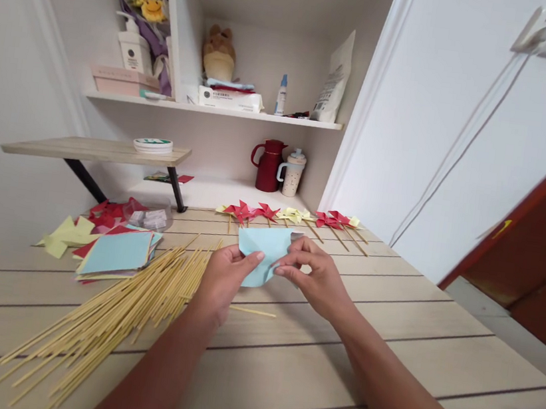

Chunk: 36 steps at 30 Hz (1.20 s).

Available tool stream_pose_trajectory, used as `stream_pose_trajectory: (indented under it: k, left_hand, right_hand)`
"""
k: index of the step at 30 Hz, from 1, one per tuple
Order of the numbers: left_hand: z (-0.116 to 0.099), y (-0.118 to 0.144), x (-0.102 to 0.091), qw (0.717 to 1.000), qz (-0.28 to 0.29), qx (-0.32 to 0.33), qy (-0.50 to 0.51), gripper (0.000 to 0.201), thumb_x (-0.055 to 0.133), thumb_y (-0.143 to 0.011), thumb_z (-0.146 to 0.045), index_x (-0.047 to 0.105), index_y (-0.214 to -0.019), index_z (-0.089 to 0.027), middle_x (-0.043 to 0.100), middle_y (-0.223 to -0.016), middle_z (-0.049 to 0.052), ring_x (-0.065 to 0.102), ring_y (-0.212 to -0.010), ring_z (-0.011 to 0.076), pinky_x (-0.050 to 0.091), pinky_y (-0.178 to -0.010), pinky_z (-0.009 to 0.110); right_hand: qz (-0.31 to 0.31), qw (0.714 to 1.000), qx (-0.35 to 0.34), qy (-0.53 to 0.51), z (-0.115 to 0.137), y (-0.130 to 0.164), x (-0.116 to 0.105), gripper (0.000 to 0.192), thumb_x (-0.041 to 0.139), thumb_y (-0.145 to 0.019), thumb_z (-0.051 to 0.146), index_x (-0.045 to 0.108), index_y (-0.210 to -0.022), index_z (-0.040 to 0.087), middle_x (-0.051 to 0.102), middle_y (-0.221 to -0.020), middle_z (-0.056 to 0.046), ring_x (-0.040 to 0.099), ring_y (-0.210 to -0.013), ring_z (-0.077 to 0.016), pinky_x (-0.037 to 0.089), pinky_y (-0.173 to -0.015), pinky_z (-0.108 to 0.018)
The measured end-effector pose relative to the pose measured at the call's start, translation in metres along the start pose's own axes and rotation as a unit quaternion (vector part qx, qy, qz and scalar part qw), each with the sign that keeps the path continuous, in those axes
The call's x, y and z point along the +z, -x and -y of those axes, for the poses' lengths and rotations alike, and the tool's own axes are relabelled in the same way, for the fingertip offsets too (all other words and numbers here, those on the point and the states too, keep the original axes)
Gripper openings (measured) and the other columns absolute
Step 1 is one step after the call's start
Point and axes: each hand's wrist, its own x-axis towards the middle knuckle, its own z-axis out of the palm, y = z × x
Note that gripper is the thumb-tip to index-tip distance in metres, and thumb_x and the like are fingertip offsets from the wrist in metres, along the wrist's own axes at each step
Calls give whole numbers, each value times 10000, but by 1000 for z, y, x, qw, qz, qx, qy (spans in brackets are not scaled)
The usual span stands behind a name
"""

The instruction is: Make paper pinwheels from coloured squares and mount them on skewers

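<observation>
A light blue sheet of paper (264,242) is held up above the table between my two hands. My left hand (224,277) pinches its left side, thumb lying on the face of the sheet. At the right side my right hand (316,276) is closed on the paper, which bends near the fingertips. What lies under the right fingers is partly hidden. Beneath my left wrist, a single thin wooden stick (253,311) lies apart from a large spread of sticks (122,319). Left of those is a stack of coloured paper squares (118,253), blue on top.
Red and yellow paper pinwheels (296,215) on sticks lie along the table's back edge. Folded red and yellow paper (66,236) and a clear tub (150,216) sit at the left. Behind stand a small raised shelf (94,149), a red jug (270,167) and a cup (294,174).
</observation>
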Motion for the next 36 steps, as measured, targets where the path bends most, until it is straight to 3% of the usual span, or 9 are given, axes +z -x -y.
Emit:
stream_pose_trajectory:
  k: [10, 36]
  left_hand:
    - [-2, 1, 3, 998, -11, 16, -60, 300, 798, -696, -351, 776, -906, -137, 773, -855, 82, 662, -704, 180, 490, -663, 265]
    - [-7, 4, 8, 992, -19, 52, -112, 213, 810, -662, -282, 796, -845, -173, 779, -864, 71, 677, -761, 203, 480, -712, 271]
  right_hand:
    - [-14, 999, 28, 11, -1, -2, 0, 134, 800, -740, 353, 756, -719, 229, 553, -769, -16, 523, -722, -165, 459, -655, -318]
    - [-22, 998, 43, 27, 1, -4, 0, 127, 776, -746, 292, 717, -671, 208, 542, -775, -14, 546, -742, -168, 447, -654, -309]
